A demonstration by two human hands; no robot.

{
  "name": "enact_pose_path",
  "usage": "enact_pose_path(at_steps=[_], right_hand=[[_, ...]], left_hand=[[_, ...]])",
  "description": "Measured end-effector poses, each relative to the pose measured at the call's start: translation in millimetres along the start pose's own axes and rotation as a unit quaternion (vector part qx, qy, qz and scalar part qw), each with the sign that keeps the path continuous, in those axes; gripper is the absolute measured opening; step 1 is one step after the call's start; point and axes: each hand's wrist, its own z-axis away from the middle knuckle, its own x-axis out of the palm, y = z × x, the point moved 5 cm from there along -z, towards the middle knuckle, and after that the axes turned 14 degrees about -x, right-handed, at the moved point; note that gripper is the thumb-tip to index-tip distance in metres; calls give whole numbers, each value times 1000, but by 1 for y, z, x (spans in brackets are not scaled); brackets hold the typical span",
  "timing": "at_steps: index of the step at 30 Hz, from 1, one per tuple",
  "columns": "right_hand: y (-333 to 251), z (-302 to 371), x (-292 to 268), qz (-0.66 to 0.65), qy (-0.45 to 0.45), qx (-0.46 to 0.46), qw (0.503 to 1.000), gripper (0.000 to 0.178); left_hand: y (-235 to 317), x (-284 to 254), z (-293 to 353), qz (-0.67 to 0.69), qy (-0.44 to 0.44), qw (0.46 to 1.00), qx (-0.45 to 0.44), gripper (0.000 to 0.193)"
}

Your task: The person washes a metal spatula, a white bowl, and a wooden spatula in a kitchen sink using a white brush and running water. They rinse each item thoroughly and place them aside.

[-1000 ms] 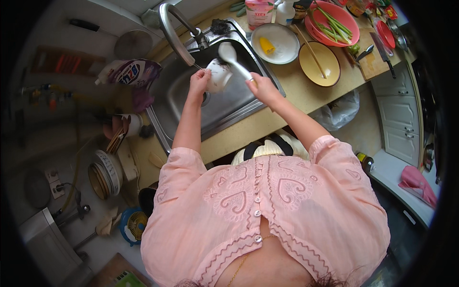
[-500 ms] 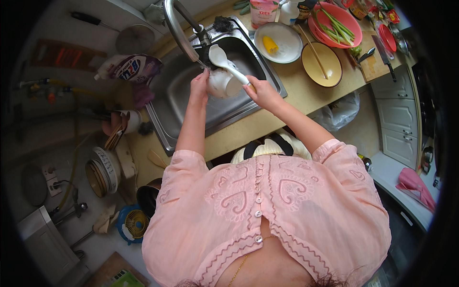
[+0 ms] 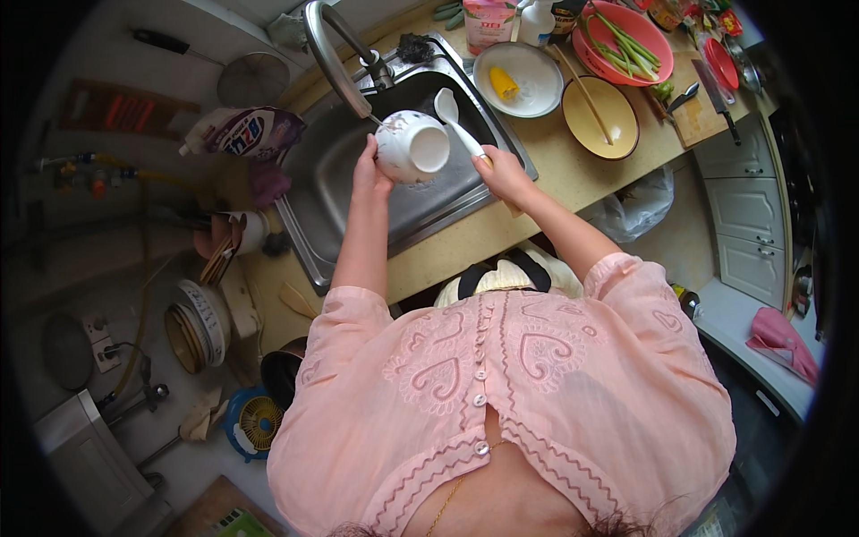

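Cup's turned since a sec ago: the white cup (image 3: pixel 410 148) now tips sideways w/ its mouth facing up at the camera, over the steel sink (image 3: pixel 313 192), just under the faucet (image 3: pixel 333 55). Left hand (image 3: pixel 368 174) fingers wrapped round its side. Right hand (image 3: pixel 503 173) closed on the white spoon (image 3: pixel 455 123), now pulled out beside the rim, not inside. Looks like the scrub bit's done imo, rinse-ish stage.
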Motion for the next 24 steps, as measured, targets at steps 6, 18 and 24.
enact_pose_path(at_steps=[6,18,24], right_hand=[[4,28,2,-89,-12,69,994,27],[-1,64,-2,-84,35,93,991,29],[-19,64,10,47,76,-159,983,27]], left_hand=[[-5,10,7,131,13,991,-32,43],[-11,44,-5,46,2,999,6,27],[-11,26,-33,9,-32,999,27,30]])
